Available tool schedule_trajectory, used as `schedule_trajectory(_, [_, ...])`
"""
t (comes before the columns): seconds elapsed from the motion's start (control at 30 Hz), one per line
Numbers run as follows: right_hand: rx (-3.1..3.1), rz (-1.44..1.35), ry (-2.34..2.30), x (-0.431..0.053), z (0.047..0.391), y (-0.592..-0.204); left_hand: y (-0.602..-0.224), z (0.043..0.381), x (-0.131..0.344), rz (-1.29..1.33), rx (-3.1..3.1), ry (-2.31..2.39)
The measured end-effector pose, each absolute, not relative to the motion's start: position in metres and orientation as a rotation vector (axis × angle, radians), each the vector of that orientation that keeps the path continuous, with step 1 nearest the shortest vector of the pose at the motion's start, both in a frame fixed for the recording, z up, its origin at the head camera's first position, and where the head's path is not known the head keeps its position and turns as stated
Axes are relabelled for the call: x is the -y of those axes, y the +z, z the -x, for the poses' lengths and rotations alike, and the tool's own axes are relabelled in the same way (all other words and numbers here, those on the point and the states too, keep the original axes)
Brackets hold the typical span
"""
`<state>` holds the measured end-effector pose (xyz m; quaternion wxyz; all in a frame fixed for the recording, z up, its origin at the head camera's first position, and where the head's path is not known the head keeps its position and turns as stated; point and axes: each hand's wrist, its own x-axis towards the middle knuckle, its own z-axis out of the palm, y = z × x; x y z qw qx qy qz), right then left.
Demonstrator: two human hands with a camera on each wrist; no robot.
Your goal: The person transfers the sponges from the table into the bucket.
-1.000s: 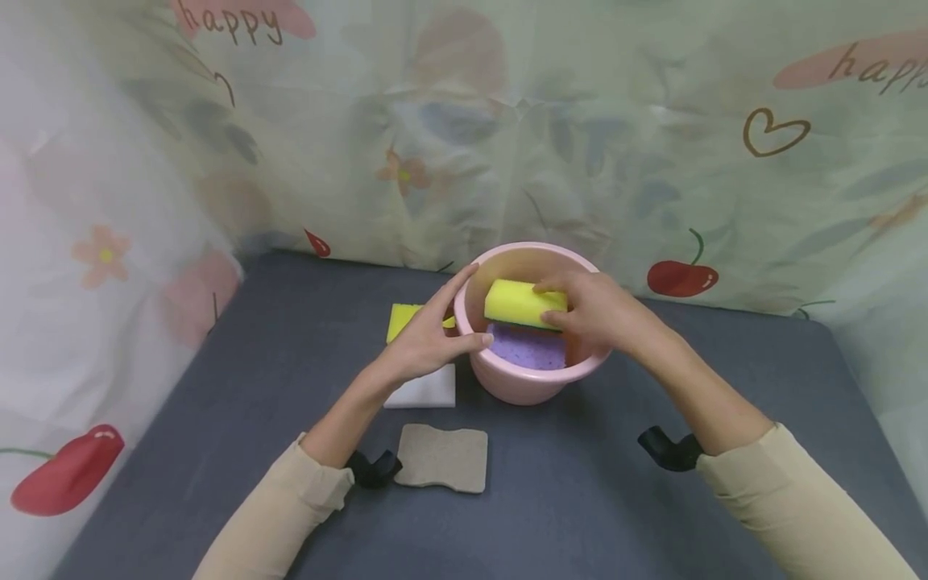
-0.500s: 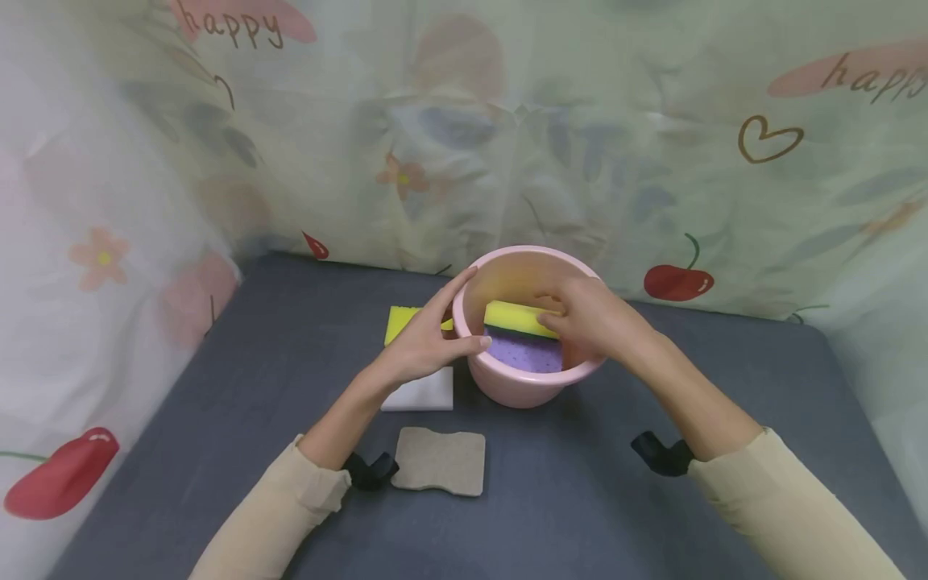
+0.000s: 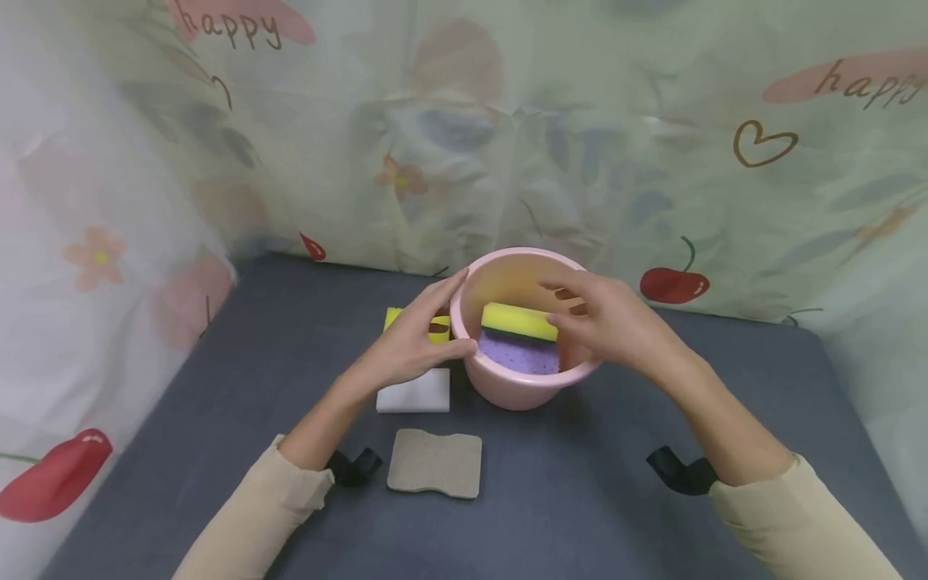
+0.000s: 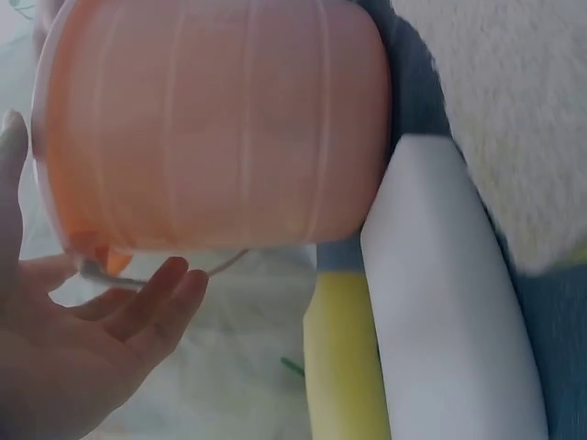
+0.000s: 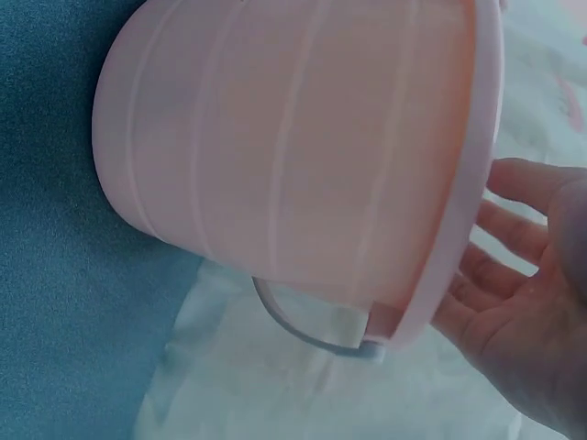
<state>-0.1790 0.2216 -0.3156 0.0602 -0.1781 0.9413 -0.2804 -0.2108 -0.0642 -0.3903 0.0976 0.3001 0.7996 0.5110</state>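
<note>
The yellow sponge (image 3: 516,321) lies inside the pink bucket (image 3: 511,393), tilted, green side down, above a purple sponge (image 3: 518,354). It could slide or tip deeper, since its footing looks uneven; what bears it underneath is hidden. The right hand (image 3: 609,318) is loosely spread at the sponge's end, thumb and fingers well apart, not gripping; a fingertip might catch the sponge or rim and shift either. The left hand (image 3: 413,342) is spread wide at the rim; a push there could tilt the bucket or nudge it into the white block (image 3: 415,392) and other yellow sponge (image 3: 394,315) beside it.
</note>
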Motion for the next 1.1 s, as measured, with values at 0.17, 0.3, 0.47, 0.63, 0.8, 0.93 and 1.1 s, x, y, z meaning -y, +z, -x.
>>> schedule_trajectory(0.17, [-2.859,0.558,-0.931,-0.230,0.170,-0.314,-0.394,0.215,0.081,-0.853,-2.433,1.466])
schedule_trajectory(0.3, [-2.893,0.608,-1.007,-0.239,0.161,-0.312,-0.400,0.222,0.098,-0.819,-2.518,1.425])
schedule_trajectory(0.47, [-2.971,0.679,-1.077,-0.248,0.154,-0.311,-0.408,0.229,0.114,-0.831,-2.631,1.374])
schedule_trajectory(0.63, [-3.011,0.647,-1.121,-0.256,0.152,-0.311,-0.417,0.237,0.126,-0.826,-2.708,1.337])
schedule_trajectory(0.8, [-3.005,0.572,-1.164,-0.264,0.150,-0.315,-0.426,0.246,0.137,-0.801,-2.751,1.276])
schedule_trajectory(0.93, [-3.015,0.518,-1.189,-0.270,0.147,-0.321,-0.434,0.252,0.143,-0.720,-2.714,1.246])
schedule_trajectory(1.1, [-3.059,0.440,-1.179,-0.277,0.145,-0.331,-0.443,0.256,0.147,-0.585,-2.629,1.227])
